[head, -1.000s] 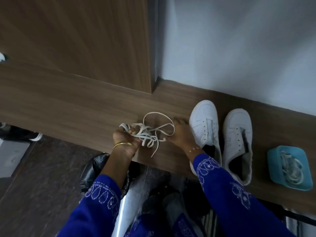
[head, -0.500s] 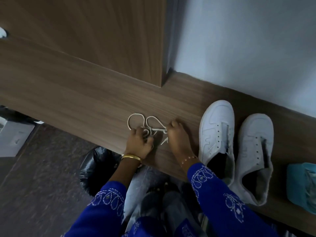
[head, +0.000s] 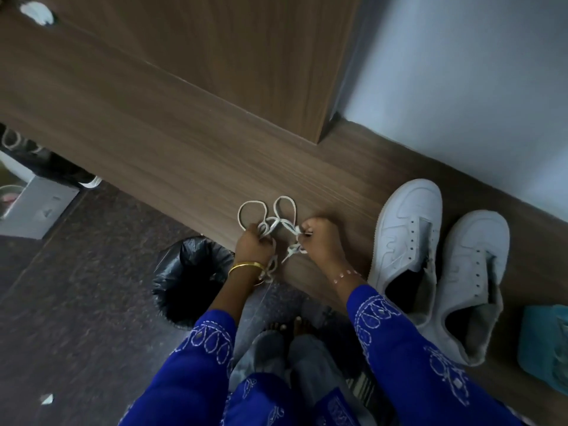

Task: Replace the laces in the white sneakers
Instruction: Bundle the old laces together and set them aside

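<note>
A long wood-grain worktop [head: 172,155] runs from far left to near right, with a tall wooden cabinet panel [head: 246,56] rising behind it and a pale wall [head: 461,87] to the right of that. Below the worktop's near edge lies a dark speckled floor [head: 76,302], where a bin lined with a black bag [head: 190,278] stands just left of the person's legs. At the far left edge of the view there is a grey box-like object [head: 40,207], too unclear to name.

Both arms reach forward from blue embroidered sleeves [head: 399,348] to the worktop's near edge, wrists close together. The left wrist wears a gold bangle [head: 246,267].

The left hand [head: 253,247] has its fingers curled round a bunch of white laces [head: 270,222]; more lace hangs below this wrist. The right hand [head: 319,238] is closed too, pinching a strand of the same laces at its fingertips. Two loops of lace lie on the worktop just beyond the hands, and a short tail dangles between them.

The two white sneakers [head: 405,232] sit side by side on the worktop, right of the right hand, toes pointing away, eyelets bare and tongues open. A teal container [head: 544,348] stands at the right edge, near the sneakers; its contents are unclear.
</note>
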A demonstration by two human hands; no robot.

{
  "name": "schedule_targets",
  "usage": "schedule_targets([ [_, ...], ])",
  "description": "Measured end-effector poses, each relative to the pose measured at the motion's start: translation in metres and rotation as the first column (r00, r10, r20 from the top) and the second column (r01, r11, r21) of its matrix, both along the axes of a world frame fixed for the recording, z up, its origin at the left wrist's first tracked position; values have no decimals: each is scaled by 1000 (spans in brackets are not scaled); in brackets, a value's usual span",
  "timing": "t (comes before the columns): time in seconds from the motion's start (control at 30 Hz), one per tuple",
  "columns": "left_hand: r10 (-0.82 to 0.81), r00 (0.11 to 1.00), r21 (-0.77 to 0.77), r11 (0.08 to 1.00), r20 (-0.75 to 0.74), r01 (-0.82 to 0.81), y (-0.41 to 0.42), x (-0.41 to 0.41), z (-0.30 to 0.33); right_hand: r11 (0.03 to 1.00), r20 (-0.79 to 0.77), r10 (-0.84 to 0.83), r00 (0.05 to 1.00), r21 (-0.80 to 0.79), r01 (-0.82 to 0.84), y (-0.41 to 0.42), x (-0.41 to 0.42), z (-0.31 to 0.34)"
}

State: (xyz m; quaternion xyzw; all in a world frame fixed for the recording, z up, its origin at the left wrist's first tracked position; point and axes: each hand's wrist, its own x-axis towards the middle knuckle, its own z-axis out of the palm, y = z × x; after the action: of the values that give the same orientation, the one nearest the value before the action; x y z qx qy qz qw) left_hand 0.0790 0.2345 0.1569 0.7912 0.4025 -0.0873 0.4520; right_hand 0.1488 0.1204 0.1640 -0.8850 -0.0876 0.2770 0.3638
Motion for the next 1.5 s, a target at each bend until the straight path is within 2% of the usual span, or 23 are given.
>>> schedule_targets([
  [0.03, 153, 987, -112, 983, 56, -146, 0, -3, 2, 999, -20, 49, 999, 3, -49, 6, -5, 2],
  [0.1, 441, 891, -354, 855, 111, -379, 6, -15, 9, 995, -77, 98, 992, 42, -95, 22, -21, 2],
  [0.23, 720, 680, -582, 613, 134, -534, 28, -50, 24, 979, -186, 123, 975, 184, -89, 58, -58, 4],
  [0.4, 879, 474, -659, 385, 48, -647, 64, -105, 25, 951, -290, 225, 930, 272, -145, 101, -102, 14],
  [0.53, 933, 308, -666, 109, -189, -738, 80, -134, 29, 958, -360, 265, 895, 204, -201, 121, -127, 9],
  [0.6, 927, 284, -631, 69, -245, -772, 88, -146, 22, 968, -502, 241, 831, 191, -165, 132, -137, 5],
  [0.67, 919, 285, -589, 74, -274, -805, 95, -155, 10, 982, -606, 181, 775, 161, -103, 140, -141, -5],
  [0.8, 904, 286, -502, 95, -319, -860, 109, -176, -32, 997, -690, 75, 720, 60, -46, 151, -148, -46],
  [0.9, 903, 282, -527, 75, -325, -847, 114, -180, -80, 999, -722, 42, 691, 17, -42, 160, -150, -89],
  [1.03, 883, 324, -546, 96, -338, -832, 116, -177, -126, 1000, -738, -8, 675, -17, -8, 171, -148, -141],
  [1.1, 854, 387, -512, 173, -347, -841, 118, -177, -153, 993, -715, 46, 697, -46, -112, 174, -147, -161],
  [1.17, 792, 495, -439, 325, -357, -838, 118, -178, -175, 966, -663, 130, 737, -84, -246, 173, -144, -172],
  [1.2, 776, 519, -396, 376, -360, -838, 117, -179, -180, 951, -630, 166, 758, -100, -292, 172, -143, -177],
  [1.3, 717, 597, -330, 501, -360, -800, 112, -179, -163, 921, -585, 225, 780, -133, -365, 165, -140, -179],
  [1.5, 668, 667, -296, 597, -331, -745, 107, -175, -116, 895, -540, 303, 785, -122, -430, 161, -145, -143],
])
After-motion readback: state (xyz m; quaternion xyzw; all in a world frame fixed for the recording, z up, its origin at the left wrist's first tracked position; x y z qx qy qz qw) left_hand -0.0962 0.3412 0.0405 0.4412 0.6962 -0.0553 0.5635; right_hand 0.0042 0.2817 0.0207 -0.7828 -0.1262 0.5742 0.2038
